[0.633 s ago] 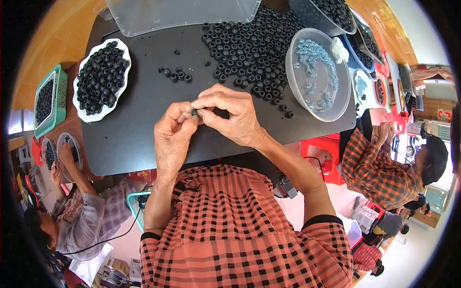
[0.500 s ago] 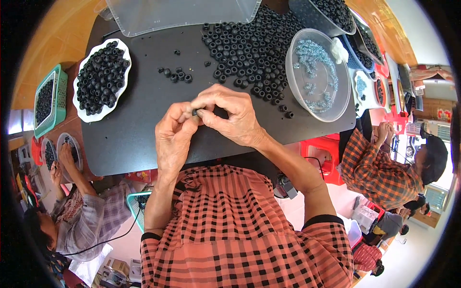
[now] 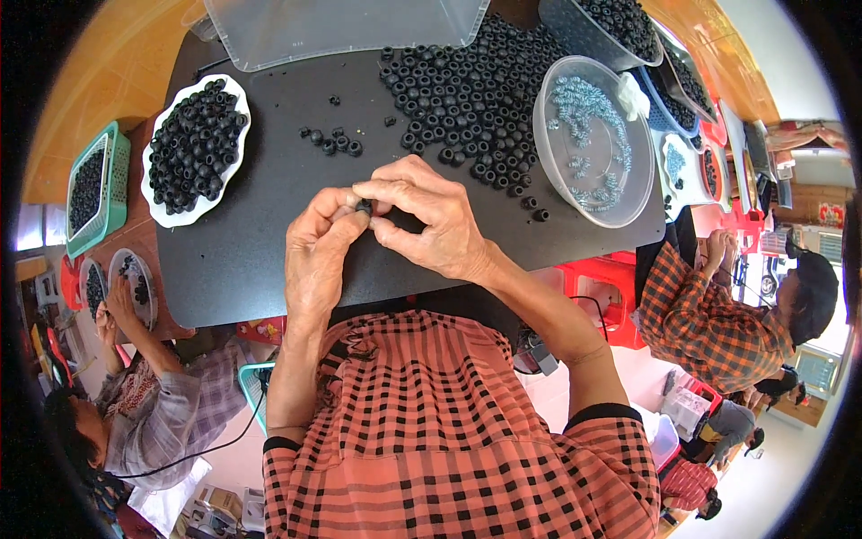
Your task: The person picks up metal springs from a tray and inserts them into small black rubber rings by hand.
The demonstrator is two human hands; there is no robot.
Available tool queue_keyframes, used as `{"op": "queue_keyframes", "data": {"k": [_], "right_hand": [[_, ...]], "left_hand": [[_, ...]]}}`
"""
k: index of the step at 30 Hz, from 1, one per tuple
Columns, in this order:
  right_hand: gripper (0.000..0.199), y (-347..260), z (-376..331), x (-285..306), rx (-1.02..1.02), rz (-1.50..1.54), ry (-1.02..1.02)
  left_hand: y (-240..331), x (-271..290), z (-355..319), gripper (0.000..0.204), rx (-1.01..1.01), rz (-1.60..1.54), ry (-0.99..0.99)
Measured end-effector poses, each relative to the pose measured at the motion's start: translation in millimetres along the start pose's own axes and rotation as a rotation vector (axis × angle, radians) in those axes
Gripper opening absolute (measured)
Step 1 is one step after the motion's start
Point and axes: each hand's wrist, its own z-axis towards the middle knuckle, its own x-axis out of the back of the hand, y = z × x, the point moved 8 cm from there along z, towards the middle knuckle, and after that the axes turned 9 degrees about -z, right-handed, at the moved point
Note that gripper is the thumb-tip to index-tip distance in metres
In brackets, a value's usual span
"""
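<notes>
Above the near half of the dark table, both hands meet. My left hand (image 3: 316, 235) pinches a small black hollow cord-lock-like part (image 3: 365, 207) between thumb and fingers. My right hand (image 3: 433, 218) is curled round the other side of it, its fingertips closed in at the part and its thumb just below. Whether a spring sits inside the part is hidden by the fingers. Beyond my hands lies a small group of loose black parts (image 3: 339, 144). A broad heap of the same parts (image 3: 476, 99) spreads to the right. A clear round bowl (image 3: 639, 193) there holds small bluish metal coil springs (image 3: 582, 117).
A white scalloped plate (image 3: 239, 99) piled with black parts stands at the table's left. An upturned-looking clear plastic bin (image 3: 341, 40) sits at the far edge. More tubs (image 3: 584, 45) of parts stand far right. One person (image 3: 153, 395) works at left, another (image 3: 718, 314) at right.
My right thumb has drawn slightly down from the black part, which now shows more plainly in my left pinch. My left hand has shifted a little to the left.
</notes>
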Motion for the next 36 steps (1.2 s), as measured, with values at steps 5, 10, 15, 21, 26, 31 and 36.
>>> {"op": "queue_keyframes", "data": {"k": [5, 10, 15, 21, 26, 31, 36], "right_hand": [[0.041, -2, -3, -2, 0.038, -0.083, 0.073], [0.039, -8, -3, -1, 0.145, -0.105, 0.136], [0.037, -9, -3, -2, 0.136, -0.104, 0.127], [0.039, -9, 0, -2, 0.112, -0.117, 0.100], [0.042, -11, -1, -4, 0.121, -0.169, 0.078], [0.045, -12, -6, -9, 0.155, -0.279, 0.068], [0.045, -15, -7, -8, 0.174, -0.353, 0.095]], "left_hand": [[-2, -1, 0, 0.012, 0.051, -0.043, -0.018], [2, -9, -2, 0.012, 0.097, -0.105, -0.055], [3, -14, -1, 0.014, 0.151, -0.159, -0.110], [2, -10, -1, 0.012, 0.136, -0.152, -0.098], [2, -8, 0, 0.009, 0.112, -0.148, -0.094], [-2, -4, 0, 0.010, 0.112, -0.183, -0.102], [-2, -7, 1, 0.012, 0.099, -0.188, -0.106]]}}
